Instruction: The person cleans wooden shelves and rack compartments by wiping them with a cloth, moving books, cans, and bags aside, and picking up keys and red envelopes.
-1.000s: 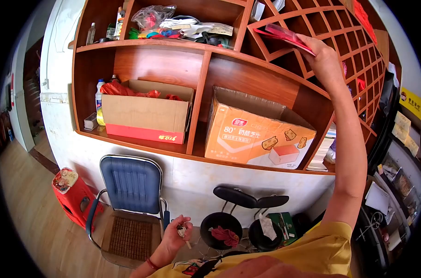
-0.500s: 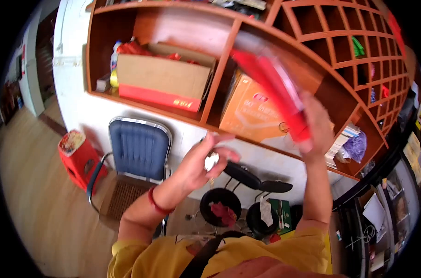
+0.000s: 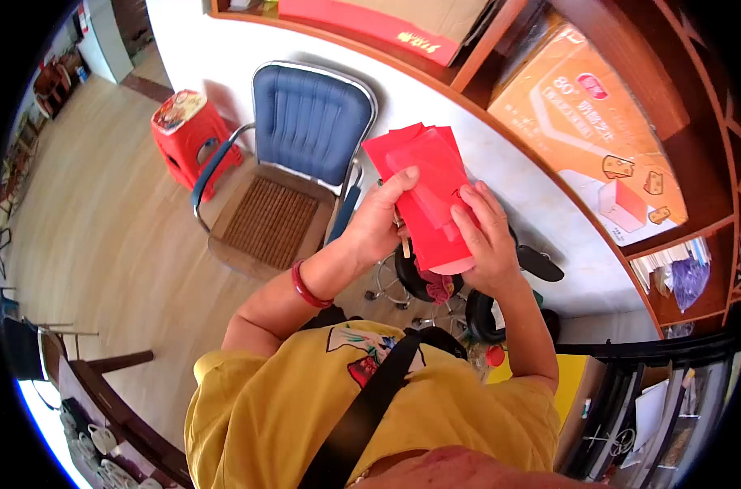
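Both hands hold a stack of red envelopes (image 3: 423, 183) in front of my chest. The envelopes are slightly fanned, with uneven top edges. My left hand (image 3: 378, 216) grips the stack from the left, its thumb lying across the front. A small light-coloured piece (image 3: 404, 243) pokes out beneath the left fingers; I cannot make out what it is. On the right side, my right hand (image 3: 492, 240) is closed around the lower part of the stack, fingers over the front face. A red bracelet (image 3: 307, 287) circles the left wrist.
Ahead stands a blue-backed armchair (image 3: 309, 122), with a red plastic stool (image 3: 191, 134) to its left. A wooden shelf (image 3: 680, 236) on the right holds an orange carton (image 3: 582, 106) and a purple bag (image 3: 690, 284). Dark round stools (image 3: 484, 318) sit below my hands.
My right hand has brought the red envelopes down from in front of the shelf, and my left hand now grips them too. The view has tilted down and shifted left.
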### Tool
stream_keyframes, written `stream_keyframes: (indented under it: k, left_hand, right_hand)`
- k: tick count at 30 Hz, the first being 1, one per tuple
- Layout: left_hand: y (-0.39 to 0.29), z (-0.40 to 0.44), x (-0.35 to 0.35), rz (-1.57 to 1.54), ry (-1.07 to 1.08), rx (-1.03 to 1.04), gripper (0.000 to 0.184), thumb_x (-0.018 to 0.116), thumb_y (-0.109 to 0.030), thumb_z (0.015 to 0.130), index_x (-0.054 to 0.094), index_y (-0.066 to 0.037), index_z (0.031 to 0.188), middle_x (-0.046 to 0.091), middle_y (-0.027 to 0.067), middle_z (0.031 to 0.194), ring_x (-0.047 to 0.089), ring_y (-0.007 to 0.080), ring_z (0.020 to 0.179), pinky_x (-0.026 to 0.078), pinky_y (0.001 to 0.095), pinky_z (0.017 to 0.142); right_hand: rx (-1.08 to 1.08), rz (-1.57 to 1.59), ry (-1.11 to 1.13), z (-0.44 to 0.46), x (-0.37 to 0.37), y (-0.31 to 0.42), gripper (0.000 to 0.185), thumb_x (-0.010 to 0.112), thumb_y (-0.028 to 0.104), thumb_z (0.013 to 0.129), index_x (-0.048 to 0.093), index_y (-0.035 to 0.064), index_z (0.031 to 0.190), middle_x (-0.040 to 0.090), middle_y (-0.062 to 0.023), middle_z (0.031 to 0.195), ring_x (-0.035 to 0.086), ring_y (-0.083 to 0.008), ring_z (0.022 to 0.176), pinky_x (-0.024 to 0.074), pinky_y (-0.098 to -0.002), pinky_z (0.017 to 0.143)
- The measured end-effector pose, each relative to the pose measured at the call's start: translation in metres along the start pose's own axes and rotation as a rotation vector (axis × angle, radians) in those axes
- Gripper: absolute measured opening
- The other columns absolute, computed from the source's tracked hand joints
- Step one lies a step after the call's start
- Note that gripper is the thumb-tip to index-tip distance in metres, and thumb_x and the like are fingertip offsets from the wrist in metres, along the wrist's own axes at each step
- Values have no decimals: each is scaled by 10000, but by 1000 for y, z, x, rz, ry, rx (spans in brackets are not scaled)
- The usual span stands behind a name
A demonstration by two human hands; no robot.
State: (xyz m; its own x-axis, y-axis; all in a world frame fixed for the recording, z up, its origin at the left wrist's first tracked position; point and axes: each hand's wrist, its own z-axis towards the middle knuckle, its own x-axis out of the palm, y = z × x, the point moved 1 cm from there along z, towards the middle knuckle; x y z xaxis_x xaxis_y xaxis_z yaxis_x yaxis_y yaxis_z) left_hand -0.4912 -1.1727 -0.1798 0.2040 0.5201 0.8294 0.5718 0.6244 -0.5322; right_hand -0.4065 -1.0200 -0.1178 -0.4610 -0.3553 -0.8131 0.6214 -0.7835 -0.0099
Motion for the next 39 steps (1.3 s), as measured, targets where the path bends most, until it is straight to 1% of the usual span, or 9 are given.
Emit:
stream_keyframes:
  k: [5,7,9,13,25,31,34,37,39]
  left_hand:
    - [15,-20,-41,-17,-104,0,412,603,-326,798,513,-105,1134,600,41,975,596,169,887,483,300,644]
    - [24,-27,-55,-71,-149,-12,423,604,-304,793,499,-98,1147,595,42,988,594,176,904,498,315,670]
    - [33,-35,-71,-40,-88,-19,423,605,-282,794,490,-85,1150,590,62,1046,588,179,935,505,336,739]
    - [51,-45,-89,-20,-30,-76,423,613,-246,795,484,-58,1151,579,82,1080,580,185,973,493,340,813]
    - [52,-62,-86,-34,-130,-45,527,681,-231,787,449,-28,1213,555,96,1112,551,208,1019,459,356,878]
    - [53,-45,-93,50,-185,-42,436,629,-158,791,479,-27,1178,580,90,1068,577,204,973,474,354,852]
    - [37,-26,-91,-264,-148,-175,365,590,-184,810,520,-27,1131,602,88,1047,589,213,973,479,365,858]
    - [17,-9,-78,-232,-157,-127,364,598,-189,807,523,-34,1128,602,90,1054,589,219,970,473,363,874]
    - [17,-1,-70,-113,-126,-59,378,607,-204,806,517,-41,1135,601,88,1057,587,219,973,467,361,887]
  right_hand:
    - [51,390,434,-8,5,13,606,621,91,661,487,25,1249,352,-197,1371,262,-422,1309,248,-435,1073]
    - [73,641,323,-23,25,6,599,571,119,735,427,24,1309,324,-173,1410,236,-361,1343,225,-408,1075]
    - [685,996,66,-34,43,1,562,514,189,861,338,13,1365,326,-146,1416,279,-272,1329,240,-389,1062]
    - [854,1204,130,-37,89,5,619,483,304,938,233,-32,1393,369,-141,1373,381,-187,1242,272,-317,1038]
    - [990,1350,222,-41,117,28,615,435,80,870,172,-28,1415,382,-153,1365,383,-185,1239,272,-277,1025]
    - [930,1109,183,-52,120,26,593,449,125,887,205,-29,1405,388,-188,1361,394,-211,1236,281,-300,1023]
    - [576,808,83,-40,88,6,514,522,73,816,411,6,1313,415,-186,1346,404,-316,1252,298,-385,1036]
    - [72,457,185,-25,59,-9,539,569,22,705,499,66,1238,432,-161,1333,391,-325,1260,323,-421,1025]
    - [12,269,242,-14,43,-9,567,592,12,617,542,102,1174,449,-132,1323,402,-317,1256,350,-441,1003]
